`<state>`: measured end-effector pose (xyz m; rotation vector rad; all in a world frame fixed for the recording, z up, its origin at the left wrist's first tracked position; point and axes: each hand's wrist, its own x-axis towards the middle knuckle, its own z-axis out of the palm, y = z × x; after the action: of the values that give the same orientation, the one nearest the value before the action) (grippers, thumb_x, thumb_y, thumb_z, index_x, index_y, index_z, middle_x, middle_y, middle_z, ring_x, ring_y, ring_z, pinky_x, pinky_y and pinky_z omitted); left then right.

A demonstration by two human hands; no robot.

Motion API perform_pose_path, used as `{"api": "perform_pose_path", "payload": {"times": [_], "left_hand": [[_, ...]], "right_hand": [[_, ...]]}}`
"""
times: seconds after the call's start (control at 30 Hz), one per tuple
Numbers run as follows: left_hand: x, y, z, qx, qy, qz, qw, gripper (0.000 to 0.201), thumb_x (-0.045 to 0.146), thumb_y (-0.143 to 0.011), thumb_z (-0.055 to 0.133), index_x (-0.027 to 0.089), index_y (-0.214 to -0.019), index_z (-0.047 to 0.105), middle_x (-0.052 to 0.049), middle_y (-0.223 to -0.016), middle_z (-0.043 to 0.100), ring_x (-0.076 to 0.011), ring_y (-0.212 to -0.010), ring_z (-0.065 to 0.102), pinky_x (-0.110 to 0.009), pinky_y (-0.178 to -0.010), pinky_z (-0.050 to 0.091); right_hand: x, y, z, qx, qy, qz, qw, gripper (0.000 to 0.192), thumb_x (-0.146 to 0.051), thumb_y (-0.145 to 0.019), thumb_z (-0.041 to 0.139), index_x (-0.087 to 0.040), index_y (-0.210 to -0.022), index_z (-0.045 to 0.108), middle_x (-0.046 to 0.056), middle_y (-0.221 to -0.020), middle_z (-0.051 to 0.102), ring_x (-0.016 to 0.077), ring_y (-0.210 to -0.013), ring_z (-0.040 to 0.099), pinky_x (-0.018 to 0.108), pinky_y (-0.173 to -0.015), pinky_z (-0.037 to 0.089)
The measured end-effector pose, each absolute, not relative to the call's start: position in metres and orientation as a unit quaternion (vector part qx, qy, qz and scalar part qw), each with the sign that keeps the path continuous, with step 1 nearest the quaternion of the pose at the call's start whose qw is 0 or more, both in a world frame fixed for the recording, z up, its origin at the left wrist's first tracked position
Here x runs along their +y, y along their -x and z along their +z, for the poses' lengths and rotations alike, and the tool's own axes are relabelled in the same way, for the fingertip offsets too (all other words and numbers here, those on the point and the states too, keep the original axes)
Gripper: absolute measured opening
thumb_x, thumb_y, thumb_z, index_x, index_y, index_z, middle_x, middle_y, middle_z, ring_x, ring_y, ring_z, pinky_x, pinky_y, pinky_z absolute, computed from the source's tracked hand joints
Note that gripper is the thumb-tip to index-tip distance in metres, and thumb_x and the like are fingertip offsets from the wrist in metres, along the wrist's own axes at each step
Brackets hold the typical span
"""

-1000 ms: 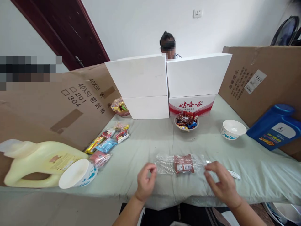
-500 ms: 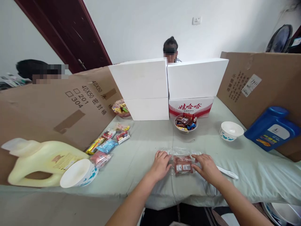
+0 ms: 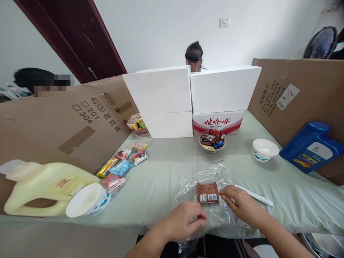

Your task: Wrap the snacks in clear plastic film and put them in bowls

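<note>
A brown snack packet (image 3: 208,193) with a barcode label lies on a crumpled clear plastic bag (image 3: 185,186) spread over the cloth. At the packet's right edge are the fingertips of my right hand (image 3: 242,204), drawn together on it. My left hand (image 3: 185,220) is nearer the table's front edge, over the bag, its fingers curled and slightly blurred. Some plastic film hangs below it, and what the fingers hold is hidden. Just beyond my right hand rests a white-handled tool (image 3: 258,197), its other end covered by that hand.
Ahead stands a bowl of wrapped snacks (image 3: 212,141) before white boxes (image 3: 166,93). Several snack packets (image 3: 121,167), a tilted paper bowl (image 3: 88,200) and a yellowish jug (image 3: 53,182) lie left. Right are another paper bowl (image 3: 264,150) and a blue bottle (image 3: 311,147). Cardboard panels flank the table; two people are beyond.
My left hand has left the packet's side and come towards me. The plastic bag now lies spread wider, the packet uncovered and a little nearer. My right hand has shifted slightly nearer too.
</note>
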<state>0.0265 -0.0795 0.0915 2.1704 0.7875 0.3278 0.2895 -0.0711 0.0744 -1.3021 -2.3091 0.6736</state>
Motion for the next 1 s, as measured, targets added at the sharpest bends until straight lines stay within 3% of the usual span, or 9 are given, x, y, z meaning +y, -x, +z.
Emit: {"api": "perform_pose_path", "payload": {"times": [0.1, 0.23, 0.47, 0.6, 0.7, 0.87, 1.0], "left_hand": [[-0.063, -0.057, 0.069, 0.392, -0.863, 0.217, 0.234, 0.031, 0.011, -0.085, 0.052, 0.022, -0.112, 0.062, -0.006, -0.118, 0.063, -0.0231, -0.113, 0.054, -0.043, -0.102, 0.041], [-0.048, -0.069, 0.036, 0.405, -0.882, 0.173, 0.169, 0.053, 0.019, -0.079, 0.064, 0.024, -0.130, 0.049, -0.010, -0.134, 0.052, -0.0301, -0.125, 0.045, -0.054, -0.106, 0.037], [-0.012, -0.052, 0.050, 0.369, -0.859, 0.261, 0.240, 0.048, 0.009, -0.072, 0.064, 0.023, -0.117, 0.056, -0.005, -0.111, 0.064, -0.0219, -0.103, 0.058, -0.040, -0.093, 0.049], [0.050, -0.058, 0.079, 0.336, -0.851, 0.390, 0.101, 0.061, 0.005, -0.075, 0.054, 0.021, -0.133, 0.043, -0.010, -0.123, 0.056, -0.0265, -0.121, 0.047, -0.050, -0.102, 0.042], [0.107, -0.073, 0.091, 0.303, -0.861, 0.409, 0.018, 0.064, -0.001, -0.074, 0.046, 0.021, -0.135, 0.042, -0.011, -0.128, 0.050, -0.0263, -0.129, 0.039, -0.052, -0.108, 0.036], [0.176, -0.098, 0.082, 0.307, -0.888, 0.341, 0.029, 0.055, -0.003, -0.073, 0.047, 0.023, -0.121, 0.056, -0.007, -0.120, 0.052, -0.0253, -0.131, 0.036, -0.049, -0.111, 0.034], [0.180, -0.098, 0.070, 0.354, -0.868, 0.345, 0.051, 0.061, -0.005, -0.066, 0.052, 0.024, -0.120, 0.058, -0.008, -0.134, 0.040, -0.0294, -0.133, 0.032, -0.050, -0.111, 0.032]], "right_hand": [[-0.045, -0.275, 0.042, -0.823, 0.485, 0.158, 0.250, 0.034, -0.016, -0.094, 0.036, -0.019, -0.119, 0.060, 0.009, -0.112, 0.066, 0.0199, -0.104, 0.060, 0.036, -0.090, 0.048], [-0.034, -0.276, -0.007, -0.838, 0.491, 0.049, 0.232, 0.041, -0.011, -0.088, 0.042, -0.014, -0.126, 0.056, 0.012, -0.131, 0.059, 0.0255, -0.123, 0.051, 0.045, -0.103, 0.042], [-0.043, -0.280, -0.028, -0.825, 0.515, 0.015, 0.232, 0.041, -0.013, -0.089, 0.043, -0.020, -0.127, 0.057, 0.007, -0.135, 0.057, 0.0231, -0.126, 0.049, 0.043, -0.104, 0.041], [-0.043, -0.277, -0.023, -0.820, 0.521, 0.021, 0.235, 0.039, -0.015, -0.090, 0.043, -0.023, -0.126, 0.059, 0.006, -0.133, 0.058, 0.0229, -0.125, 0.050, 0.043, -0.102, 0.042], [-0.043, -0.278, -0.023, -0.819, 0.524, 0.028, 0.233, 0.039, -0.016, -0.091, 0.043, -0.023, -0.126, 0.058, 0.005, -0.133, 0.058, 0.0229, -0.124, 0.051, 0.044, -0.102, 0.043], [-0.044, -0.278, -0.020, -0.817, 0.526, 0.036, 0.233, 0.038, -0.016, -0.091, 0.044, -0.022, -0.125, 0.059, 0.006, -0.131, 0.059, 0.0229, -0.123, 0.052, 0.044, -0.102, 0.043], [-0.044, -0.277, -0.017, -0.815, 0.528, 0.040, 0.236, 0.039, -0.016, -0.090, 0.044, -0.024, -0.126, 0.058, 0.005, -0.131, 0.059, 0.0232, -0.122, 0.052, 0.045, -0.102, 0.044]]}}
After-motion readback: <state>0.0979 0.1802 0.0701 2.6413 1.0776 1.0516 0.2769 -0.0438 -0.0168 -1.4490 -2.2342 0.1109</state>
